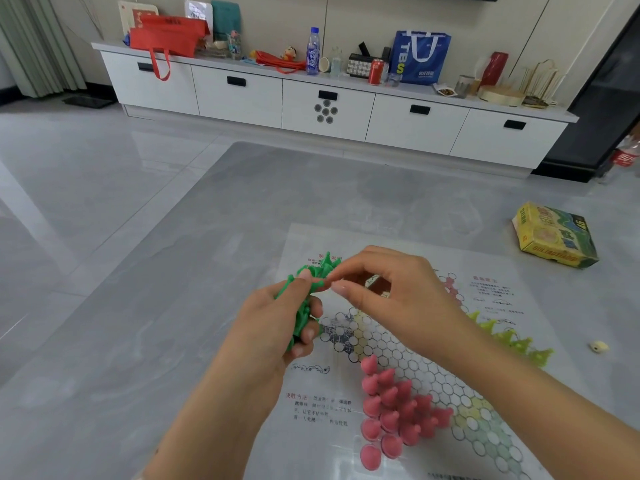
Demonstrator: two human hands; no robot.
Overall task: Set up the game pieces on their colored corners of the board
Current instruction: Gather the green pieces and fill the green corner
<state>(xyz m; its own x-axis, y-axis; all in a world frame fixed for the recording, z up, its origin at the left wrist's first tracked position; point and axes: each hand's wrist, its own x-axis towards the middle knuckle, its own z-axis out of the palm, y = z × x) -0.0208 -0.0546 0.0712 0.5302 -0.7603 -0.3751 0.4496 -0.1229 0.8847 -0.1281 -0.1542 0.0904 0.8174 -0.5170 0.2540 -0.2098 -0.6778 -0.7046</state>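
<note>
Two hands are working over a grey table [145, 306], w/ a long white cabinet [242, 95] standing against the far wall, cluttered on top w/ a blue bag [420, 57], a red bag [166, 36], a water bottle [312, 51] and a red can [376, 72]. We are sitting at the table's near side, looking down at a paper game board [408, 362] lying flat, its hexagon grid partly hidden by our arms. A yellow-green game box [554, 237] is lying on the table to the right, well apart from the board.

We are gripping a bunch of green pieces [304, 296] in our left hand [273, 327], fingers curled round them, above the board's left edge. Our right hand [391, 292] is reaching across, w/ thumb and forefinger pinching one green piece at the top of the bunch.

Approx. a dozen pink pieces [394, 410] are standing clustered on the board's near corner, touching each other. Yellow-green pieces [509, 341] are standing in a row on the right corner, just beyond our right forearm. More pinkish pieces [450, 284] are showing at the far corner, too blurred to count. A small pale object [599, 347] is lying on the table right of the board; we cannot tell what it is.
</note>
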